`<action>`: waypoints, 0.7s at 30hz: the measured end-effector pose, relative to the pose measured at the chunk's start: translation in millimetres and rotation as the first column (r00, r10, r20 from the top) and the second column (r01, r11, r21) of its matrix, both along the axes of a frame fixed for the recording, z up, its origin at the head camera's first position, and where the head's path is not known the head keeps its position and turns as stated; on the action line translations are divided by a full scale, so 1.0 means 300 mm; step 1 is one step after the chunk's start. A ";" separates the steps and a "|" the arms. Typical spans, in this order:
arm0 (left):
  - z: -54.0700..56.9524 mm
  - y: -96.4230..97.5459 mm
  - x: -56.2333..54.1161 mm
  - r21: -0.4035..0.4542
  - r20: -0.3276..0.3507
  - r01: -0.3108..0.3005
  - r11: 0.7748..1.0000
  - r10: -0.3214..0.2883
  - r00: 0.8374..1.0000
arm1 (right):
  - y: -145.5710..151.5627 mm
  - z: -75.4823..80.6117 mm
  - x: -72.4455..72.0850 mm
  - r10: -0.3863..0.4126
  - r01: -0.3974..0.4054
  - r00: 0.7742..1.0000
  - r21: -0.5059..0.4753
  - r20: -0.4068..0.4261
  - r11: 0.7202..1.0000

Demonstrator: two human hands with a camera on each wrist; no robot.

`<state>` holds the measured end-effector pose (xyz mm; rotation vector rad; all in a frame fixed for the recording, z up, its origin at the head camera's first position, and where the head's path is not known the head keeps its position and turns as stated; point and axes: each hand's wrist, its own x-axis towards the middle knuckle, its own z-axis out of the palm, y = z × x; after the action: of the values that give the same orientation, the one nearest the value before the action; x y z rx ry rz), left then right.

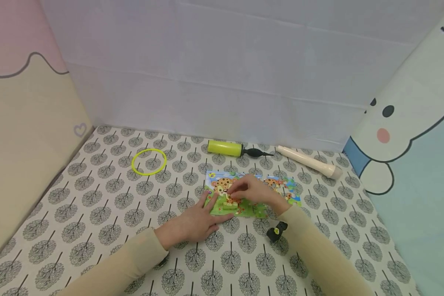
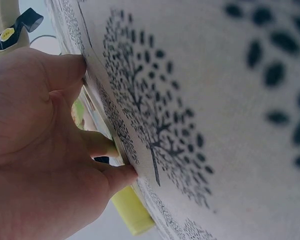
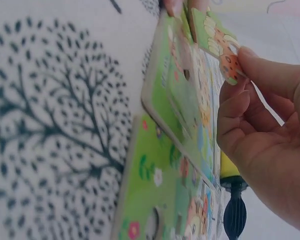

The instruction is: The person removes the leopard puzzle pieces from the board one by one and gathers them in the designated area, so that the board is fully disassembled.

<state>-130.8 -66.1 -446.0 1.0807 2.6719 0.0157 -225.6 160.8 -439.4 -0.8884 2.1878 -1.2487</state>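
Note:
In the head view my right hand (image 1: 257,191) hovers over a colourful leopard puzzle board (image 1: 216,177), thumb and fingers pinching a puzzle piece (image 1: 230,203). The right wrist view shows this piece (image 3: 217,40) green with an orange spotted part, tilted above the board, its far end near fingertips at the board's edge. My left hand (image 1: 194,222) lies at the board's lower left, fingers spread and touching it. Seen from the left wrist, those fingers (image 2: 117,175) rest along the board's edge. A second leopard board (image 1: 295,195) lies partly under the first one's right side.
Behind the boards lie a yellow hand pump (image 1: 225,148) with a black nozzle and a pale wand-shaped thing (image 1: 308,161). A yellow-green ring (image 1: 134,164) is at the back left. Beside the right sleeve is a black bow (image 1: 276,231) with a yellow detail. Fabric walls (image 1: 214,74) enclose the tree-patterned cloth.

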 end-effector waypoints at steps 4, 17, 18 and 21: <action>-0.005 0.002 -0.001 0.004 0.013 -0.013 1.000 0.013 1.000 | 0.051 0.020 0.003 -0.018 0.018 1.000 0.002 0.012 1.000; -0.008 0.001 0.003 0.012 0.029 -0.036 0.999 0.036 0.999 | 0.299 0.036 0.065 -0.097 0.095 0.995 0.080 0.019 0.992; -0.009 0.001 0.003 0.013 0.027 -0.035 0.999 0.034 0.999 | 0.317 0.036 0.071 -0.102 0.099 0.995 0.094 0.023 0.991; -0.011 0.001 0.003 0.022 0.025 -0.032 0.999 0.031 0.999 | 0.371 0.033 0.087 -0.122 0.116 0.992 0.136 0.040 0.984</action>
<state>-130.0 -65.8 -449.2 1.0385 2.6728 0.0650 -199.3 272.0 -429.5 -0.6763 2.2841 -1.1491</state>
